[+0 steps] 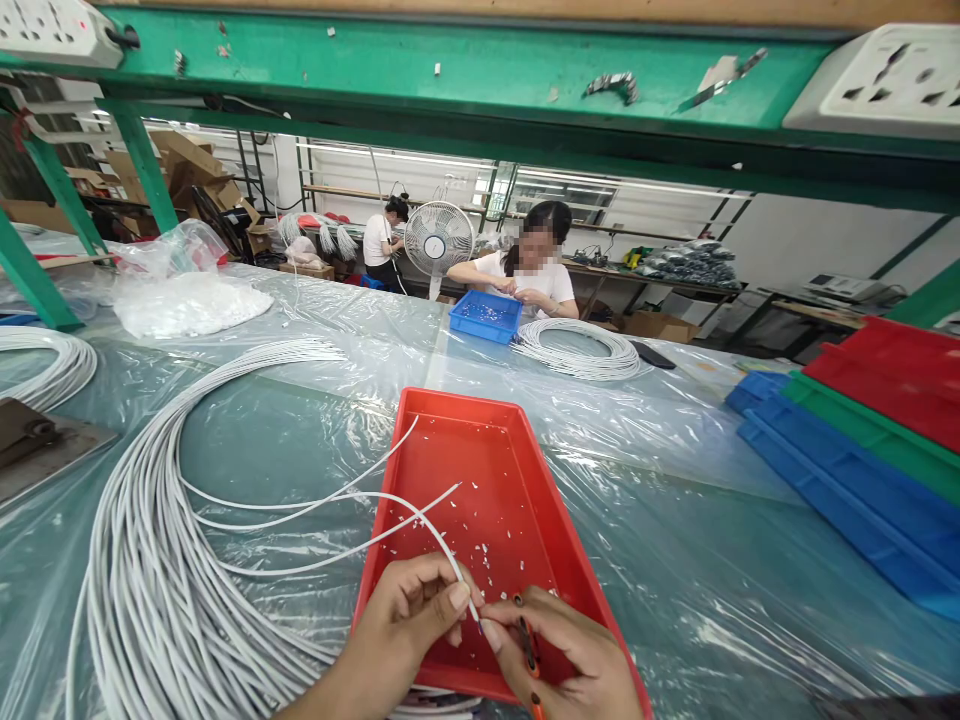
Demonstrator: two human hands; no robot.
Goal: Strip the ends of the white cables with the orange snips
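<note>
Closest to us, our left hand point(409, 610) pinches the end of a white wire point(450, 555) between thumb and fingers. Our right hand point(570, 660) is curled around a small orange-handled tool point(527, 645), and its fingertips meet the wire tip, so both hands are closed on something. They hover over the near end of the red tray point(517, 420), which lies under and just beyond them, probably so that the white scraps point(480, 520) land in it and not on the tabletop point(675, 520). The held wire arcs away to the left of the hands into a thick wire bundle point(142, 560) curving beside the tray, where single strands can be drawn within reach. A clear plastic sheet covers the tabletop, likely to protect it. Well to the right of the hands, spare trays point(862, 470) are stacked out of the way. Far beyond the hands, another person point(536, 285) sits with a blue tray point(485, 315) and a wire coil point(577, 350).
</note>
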